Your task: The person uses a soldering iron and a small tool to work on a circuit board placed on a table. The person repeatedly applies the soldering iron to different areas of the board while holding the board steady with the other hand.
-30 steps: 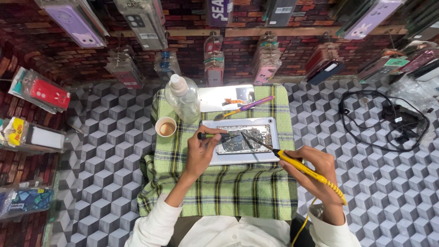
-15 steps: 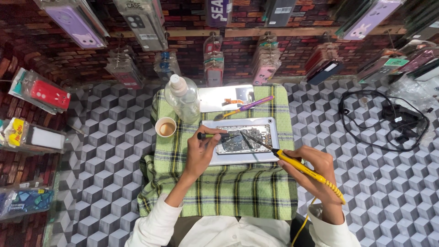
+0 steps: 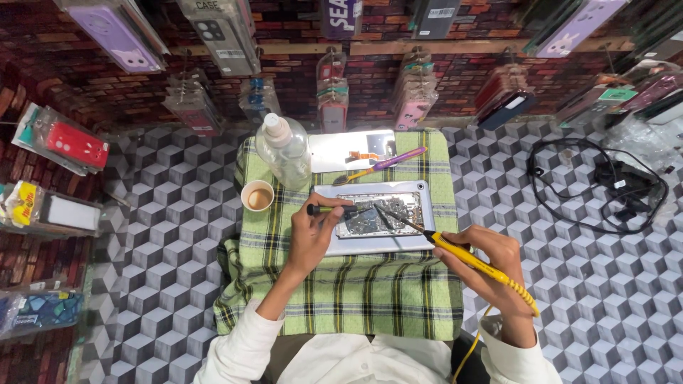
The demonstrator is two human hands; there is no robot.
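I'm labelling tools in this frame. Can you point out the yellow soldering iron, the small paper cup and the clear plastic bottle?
yellow soldering iron [image 3: 475,262]: head view, on its yellow handle near the right hand.
small paper cup [image 3: 257,195]: head view, on its brown inside.
clear plastic bottle [image 3: 286,153]: head view, on its clear body.

The light was even and rather bright, coming from above, with soft short shadows. A white panel [image 3: 352,150] showed strong glare. The wide lens bent the edges; the centre was sharp, without blur.
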